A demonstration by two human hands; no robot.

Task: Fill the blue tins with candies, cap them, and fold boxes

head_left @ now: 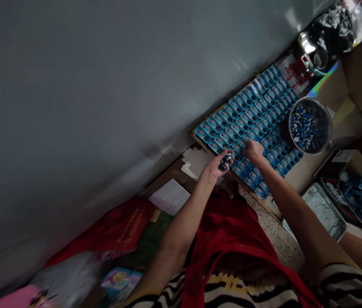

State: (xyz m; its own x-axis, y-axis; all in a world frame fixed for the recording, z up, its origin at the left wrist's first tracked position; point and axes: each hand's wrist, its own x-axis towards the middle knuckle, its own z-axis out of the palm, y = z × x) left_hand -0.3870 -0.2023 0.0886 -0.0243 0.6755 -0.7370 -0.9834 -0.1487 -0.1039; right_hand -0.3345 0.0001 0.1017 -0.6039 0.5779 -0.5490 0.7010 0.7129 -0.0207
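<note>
My left hand (212, 168) is cupped, palm up, around several small shiny blue-and-silver round pieces (227, 160). It is beside the near left edge of a board covered with rows of blue cards (245, 112), many of which show a dark round spot. Over the cards, my right hand (254, 151) is closed with its fingertips down against one of them. Whatever those fingers hold is hidden. A metal bowl (327, 132) at the right contains many blue and silver round pieces (302, 126).
Right of my right arm are an open box (331, 188) with blue packets and a metal tray (325, 209) with small pale bits. Black plastic (333, 30) lies at the far end. A grey wall (104, 94) borders the left. Printed paper (169, 196) lies near my left forearm.
</note>
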